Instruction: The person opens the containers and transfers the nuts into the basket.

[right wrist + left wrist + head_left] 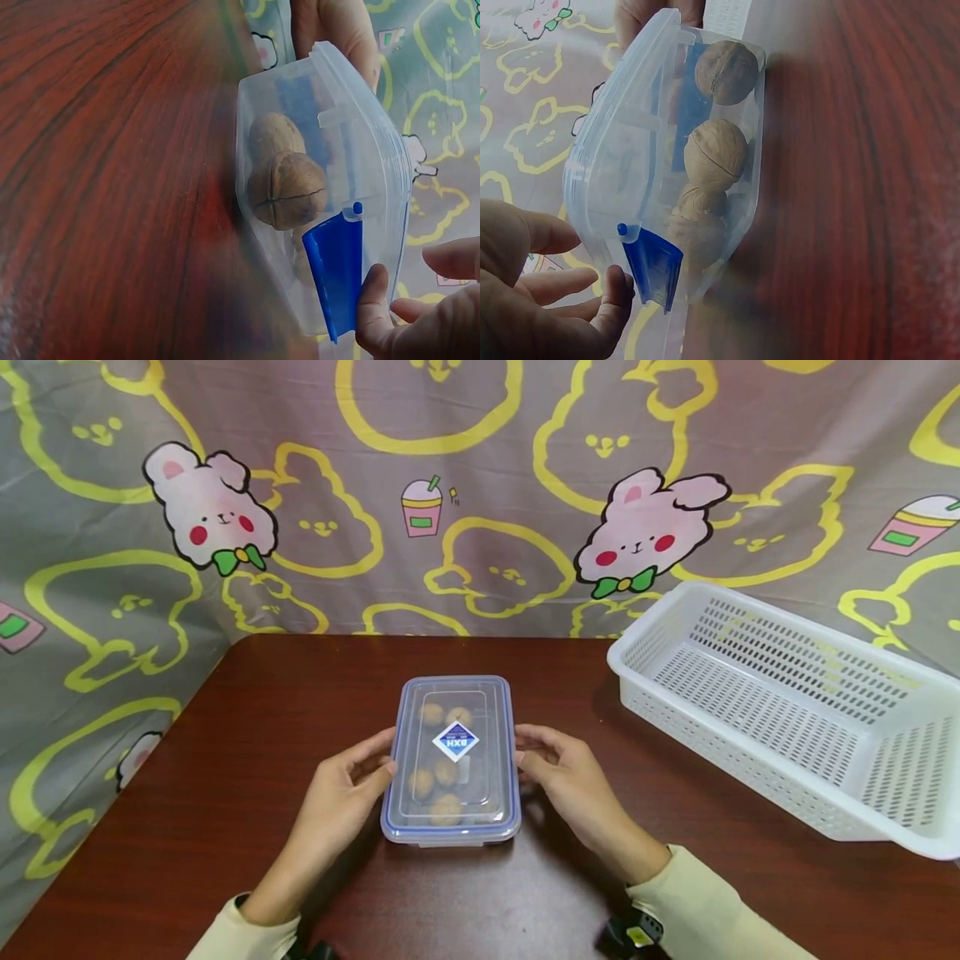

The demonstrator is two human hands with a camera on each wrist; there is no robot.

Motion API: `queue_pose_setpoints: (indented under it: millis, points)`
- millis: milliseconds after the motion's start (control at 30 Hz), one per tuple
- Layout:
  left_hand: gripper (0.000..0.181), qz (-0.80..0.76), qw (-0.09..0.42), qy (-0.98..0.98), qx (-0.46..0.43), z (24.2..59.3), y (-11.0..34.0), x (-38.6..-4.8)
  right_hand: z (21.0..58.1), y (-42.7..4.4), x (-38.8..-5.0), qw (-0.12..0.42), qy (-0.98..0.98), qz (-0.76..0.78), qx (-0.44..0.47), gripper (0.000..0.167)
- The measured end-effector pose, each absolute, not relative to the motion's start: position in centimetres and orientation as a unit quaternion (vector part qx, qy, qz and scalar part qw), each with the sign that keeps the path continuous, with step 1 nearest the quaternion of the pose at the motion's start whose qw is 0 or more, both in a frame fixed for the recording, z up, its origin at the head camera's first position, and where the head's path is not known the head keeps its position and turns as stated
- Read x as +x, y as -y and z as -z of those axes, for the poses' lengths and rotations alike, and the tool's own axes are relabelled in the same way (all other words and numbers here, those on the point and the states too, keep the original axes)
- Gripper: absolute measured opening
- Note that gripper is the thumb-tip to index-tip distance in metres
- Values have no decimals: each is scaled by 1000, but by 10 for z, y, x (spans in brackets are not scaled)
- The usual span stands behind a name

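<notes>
A clear plastic food container [482, 785] with a blue-edged lid and a diamond-shaped sticker [455, 741] sits on the table. Several walnuts [716, 155] show through its walls. My left hand [332, 797] is at its left side. In the left wrist view a fingertip is close against a blue side clip [656, 266], which hangs outward and down. On the right side, my right hand [573, 785] has a fingertip at the other blue clip [335, 274], also angled out from the wall. More walnuts [289, 191] lie behind that wall.
A white perforated plastic basket [750, 760] stands at the right of the dark red-brown wooden table [300, 685]. Behind and at the left hangs a patterned cloth [480, 485] with yellow outlines and rabbit faces.
</notes>
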State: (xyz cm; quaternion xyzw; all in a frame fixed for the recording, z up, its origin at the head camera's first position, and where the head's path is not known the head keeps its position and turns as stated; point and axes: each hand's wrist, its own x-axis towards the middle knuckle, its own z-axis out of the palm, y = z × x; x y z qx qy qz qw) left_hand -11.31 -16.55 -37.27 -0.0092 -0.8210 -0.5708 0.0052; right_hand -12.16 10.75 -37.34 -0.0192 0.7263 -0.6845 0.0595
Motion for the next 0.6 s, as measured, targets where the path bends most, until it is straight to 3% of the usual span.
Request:
queue_pose_setpoints:
  millis: [600]
  points:
    - [45,547,14,837,-18,366,160,-111,368,-107,-120,47,-740,671,-22,38]
